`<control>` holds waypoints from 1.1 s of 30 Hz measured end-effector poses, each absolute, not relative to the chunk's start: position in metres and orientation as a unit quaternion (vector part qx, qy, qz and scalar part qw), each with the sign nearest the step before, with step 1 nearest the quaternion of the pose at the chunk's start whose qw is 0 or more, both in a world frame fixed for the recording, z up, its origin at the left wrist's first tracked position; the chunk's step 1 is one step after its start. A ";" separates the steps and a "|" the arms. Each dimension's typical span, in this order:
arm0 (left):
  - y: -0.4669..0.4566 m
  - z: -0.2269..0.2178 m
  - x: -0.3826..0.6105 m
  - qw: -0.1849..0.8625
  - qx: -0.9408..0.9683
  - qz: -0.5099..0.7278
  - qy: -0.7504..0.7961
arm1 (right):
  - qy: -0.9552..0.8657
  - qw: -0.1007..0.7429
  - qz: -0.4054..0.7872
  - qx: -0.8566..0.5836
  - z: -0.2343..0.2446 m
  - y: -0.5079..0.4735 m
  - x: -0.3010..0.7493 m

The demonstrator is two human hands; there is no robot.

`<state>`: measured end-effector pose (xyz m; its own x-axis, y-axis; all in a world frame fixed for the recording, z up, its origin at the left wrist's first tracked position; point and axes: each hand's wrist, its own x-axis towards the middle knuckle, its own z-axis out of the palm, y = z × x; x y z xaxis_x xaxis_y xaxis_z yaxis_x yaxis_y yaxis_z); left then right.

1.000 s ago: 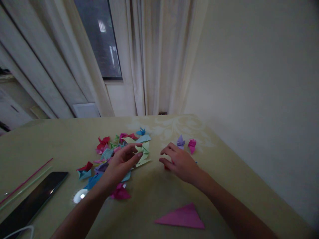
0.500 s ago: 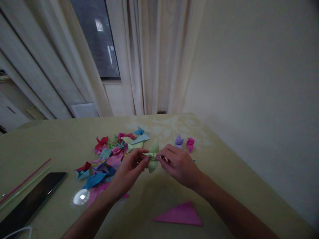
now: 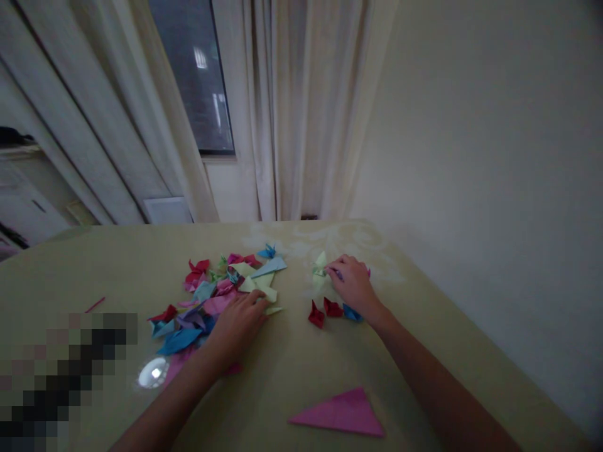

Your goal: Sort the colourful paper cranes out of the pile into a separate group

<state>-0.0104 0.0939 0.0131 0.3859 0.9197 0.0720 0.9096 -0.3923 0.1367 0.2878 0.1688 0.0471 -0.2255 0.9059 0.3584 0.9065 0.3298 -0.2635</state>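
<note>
At the right side of the table, my right hand pinches a light green origami crane by its edge, low over the tabletop. Red origami pieces and a blue one sit just nearer than that hand. Behind its fingers a bit of pink paper peeks out. My left hand rests at the right edge of a heap of coloured folded papers, fingers loosely extended downward beside light green pieces. A pale green pointed tip shows by its fingertips, which are partly hidden.
A pink folded paper triangle lies near the front of the table. A round clear shiny object is left of the heap. Part of the left side is pixelated over a dark shape. Wall and curtains border the table.
My right hand has carried the light green crane away to the right and lowered it toward the table. My left hand has let go of it and moved left onto the heap.
</note>
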 end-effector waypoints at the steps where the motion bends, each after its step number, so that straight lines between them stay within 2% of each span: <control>1: 0.094 0.015 -0.011 0.040 0.833 0.068 0.547 | -0.781 0.216 0.000 -0.586 0.043 0.170 0.287; 5: 0.097 0.018 -0.016 0.039 0.836 0.124 0.533 | -0.780 0.170 -0.003 -0.602 0.033 0.171 0.287; 9: 0.102 0.022 -0.026 0.023 0.788 0.293 0.541 | -0.772 0.173 -0.006 -0.611 0.030 0.170 0.292; 12: 0.104 0.036 -0.032 0.050 0.728 0.393 0.559 | -0.769 0.227 0.011 -0.598 0.035 0.169 0.295; 15: 0.101 0.054 -0.033 0.140 0.674 0.448 0.571 | -0.771 0.326 0.053 -0.544 0.047 0.160 0.289; 18: 0.090 0.069 -0.024 0.244 0.628 0.490 0.553 | -0.778 0.393 0.154 -0.466 0.063 0.141 0.274; 22: 0.072 0.084 0.001 0.384 0.605 0.506 0.479 | -0.799 0.371 0.293 -0.372 0.083 0.108 0.252; 25: 0.061 0.091 0.018 0.446 0.614 0.498 0.420 | -0.811 0.346 0.326 -0.340 0.092 0.093 0.244; 30: 0.054 0.094 0.019 0.461 0.601 0.511 0.407 | -0.800 0.328 0.366 -0.345 0.104 0.083 0.250; 33: 0.052 0.099 0.009 0.412 0.652 0.479 0.419 | -0.790 0.353 0.361 -0.348 0.121 0.076 0.259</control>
